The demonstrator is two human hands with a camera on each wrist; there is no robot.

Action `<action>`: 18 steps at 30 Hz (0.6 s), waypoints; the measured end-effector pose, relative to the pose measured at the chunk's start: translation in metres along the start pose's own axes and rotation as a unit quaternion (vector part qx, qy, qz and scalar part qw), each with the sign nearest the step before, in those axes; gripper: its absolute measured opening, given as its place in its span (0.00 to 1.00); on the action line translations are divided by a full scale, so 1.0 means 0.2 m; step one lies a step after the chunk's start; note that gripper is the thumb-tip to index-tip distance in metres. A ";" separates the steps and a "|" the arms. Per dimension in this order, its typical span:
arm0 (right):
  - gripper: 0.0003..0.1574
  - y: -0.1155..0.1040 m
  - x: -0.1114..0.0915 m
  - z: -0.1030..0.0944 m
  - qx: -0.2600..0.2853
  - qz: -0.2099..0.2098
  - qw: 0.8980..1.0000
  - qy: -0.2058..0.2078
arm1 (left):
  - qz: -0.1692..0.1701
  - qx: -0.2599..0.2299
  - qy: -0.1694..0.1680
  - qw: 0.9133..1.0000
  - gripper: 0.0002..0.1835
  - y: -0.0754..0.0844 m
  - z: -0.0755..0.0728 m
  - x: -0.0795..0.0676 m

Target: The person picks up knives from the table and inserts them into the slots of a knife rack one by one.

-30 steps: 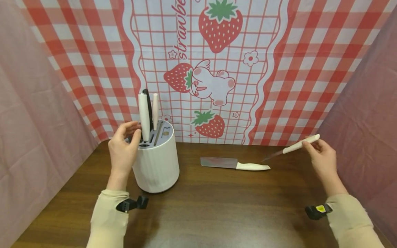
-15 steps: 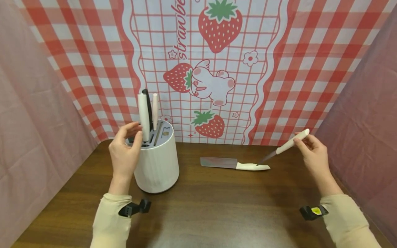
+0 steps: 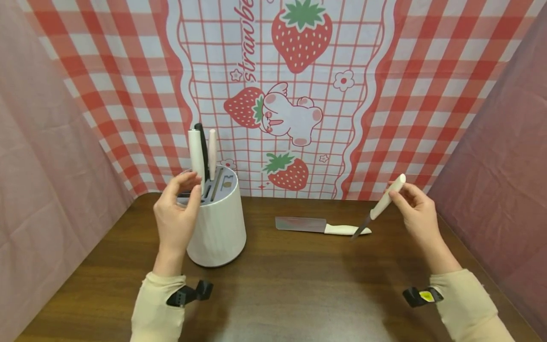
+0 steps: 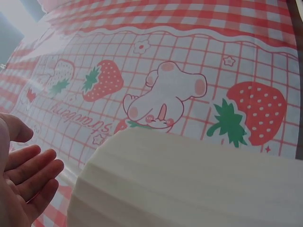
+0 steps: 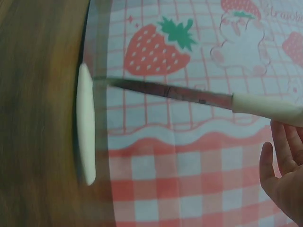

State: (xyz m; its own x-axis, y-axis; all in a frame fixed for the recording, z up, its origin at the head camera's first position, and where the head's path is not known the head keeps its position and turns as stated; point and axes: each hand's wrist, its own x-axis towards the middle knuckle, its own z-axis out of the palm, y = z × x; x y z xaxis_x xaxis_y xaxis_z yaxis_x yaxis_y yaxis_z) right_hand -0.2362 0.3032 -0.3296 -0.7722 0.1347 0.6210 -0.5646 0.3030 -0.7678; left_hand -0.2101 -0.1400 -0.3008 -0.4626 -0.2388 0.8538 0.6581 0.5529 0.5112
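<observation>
My right hand [image 3: 418, 213] pinches the white handle of a slim knife [image 3: 381, 204], its blade slanting down to the left. In the head view the blade tip overlaps the handle of a cleaver-shaped knife [image 3: 301, 224] lying on the table. The right wrist view shows the held knife's blade [image 5: 189, 93] above that white handle [image 5: 86, 125]. Beside the white ribbed knife block [image 3: 216, 237], my left hand [image 3: 176, 213] holds nothing, fingers apart and loosely bent. Three handles stand upright in the block: white [image 3: 194, 149], black [image 3: 202, 142] and pale pink [image 3: 212, 152].
Slots of several shapes mark the grey top [image 3: 222, 183] of the block. Behind the wooden table [image 3: 299, 285] hangs a strawberry-print cloth [image 3: 295, 109]. Pink curtains [image 3: 495, 156] close off both sides.
My right hand has moved left with the knife, and the blade has tipped more steeply down. The left hand has shifted slightly right along the block. The cleaver-shaped knife has stayed in place.
</observation>
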 end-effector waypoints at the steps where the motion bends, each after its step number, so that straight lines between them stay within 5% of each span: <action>1: 0.13 -0.01 0.00 0.01 0.003 0.000 1.000 -0.004 | 0.000 -0.004 -0.001 1.000 0.12 0.00 0.00 -0.01; 18: 0.11 -0.16 -0.09 0.18 0.137 0.037 0.990 -0.020 | 0.006 -0.042 -0.024 0.999 0.13 0.04 0.06 -0.06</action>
State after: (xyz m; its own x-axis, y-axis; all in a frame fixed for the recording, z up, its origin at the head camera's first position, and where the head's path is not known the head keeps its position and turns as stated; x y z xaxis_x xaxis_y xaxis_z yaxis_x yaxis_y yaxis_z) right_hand -0.2151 0.2583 -0.3223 -0.8219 0.1078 0.5593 -0.5601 0.0261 -0.8280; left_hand -0.2055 -0.1226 -0.3086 -0.4807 -0.1935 0.8552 0.7107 0.4854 0.5093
